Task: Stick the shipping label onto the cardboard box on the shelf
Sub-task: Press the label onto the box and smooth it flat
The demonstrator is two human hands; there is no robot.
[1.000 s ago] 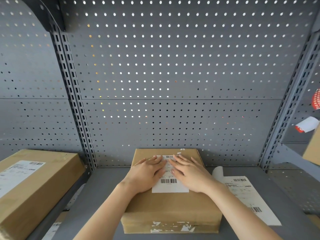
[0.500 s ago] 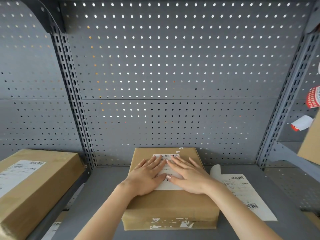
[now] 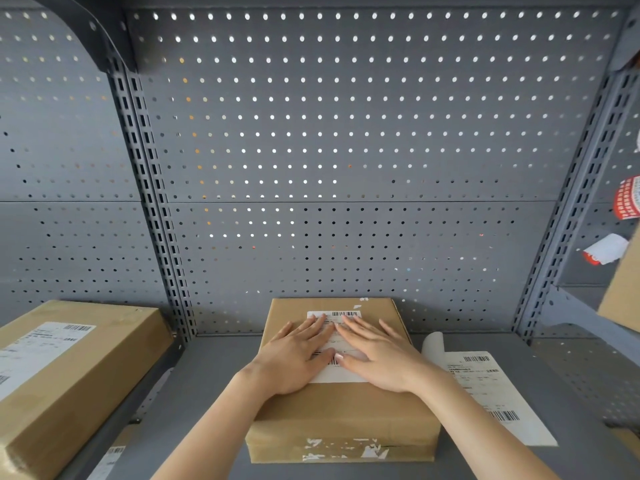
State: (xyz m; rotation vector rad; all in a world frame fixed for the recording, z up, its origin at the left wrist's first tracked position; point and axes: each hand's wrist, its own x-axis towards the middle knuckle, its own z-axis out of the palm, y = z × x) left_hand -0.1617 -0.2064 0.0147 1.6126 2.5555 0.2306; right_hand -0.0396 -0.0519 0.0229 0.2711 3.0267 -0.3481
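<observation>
- Your left hand (image 3: 294, 358) & right hand (image 3: 382, 358) lie flat, palms down, fingers spread, gripping nothing; both press on the shipping label (image 3: 341, 374), thumbs nearly meeting at its middle.
- Label: white paper rectangle, matte, flat on top of the cardboard box (image 3: 343, 414). Far edge w/ a barcode shows past your fingertips, near edge shows below your palms.
- Box: plain brown corrugated cardboard, rectangular, low. Its front face, nearer you than your wrists, has torn white tape or old label scraps and a dark slit.
- Shelf (image 3: 211, 382): smooth grey metal. Bare strips of it on both sides of the box, so room for either hand to slide outward.
- Just right of your right hand: a second label sheet (image 3: 491, 393) lying on the shelf, touching or almost touching the box side, its far-left corner curled up. Barcodes top & bottom; text too small to read.
- Well left of your left hand: a bigger cardboard box (image 3: 69, 375) w/ its own white barcode label, on the neighbouring bay.
- Beyond your fingertips: grey perforated back panel (image 3: 346, 150), round holes in rows, between slotted uprights. Box back edge sits near it.
- Far right, above your right hand: a red-and-white sticker (image 3: 628, 199), print unreadable.
</observation>
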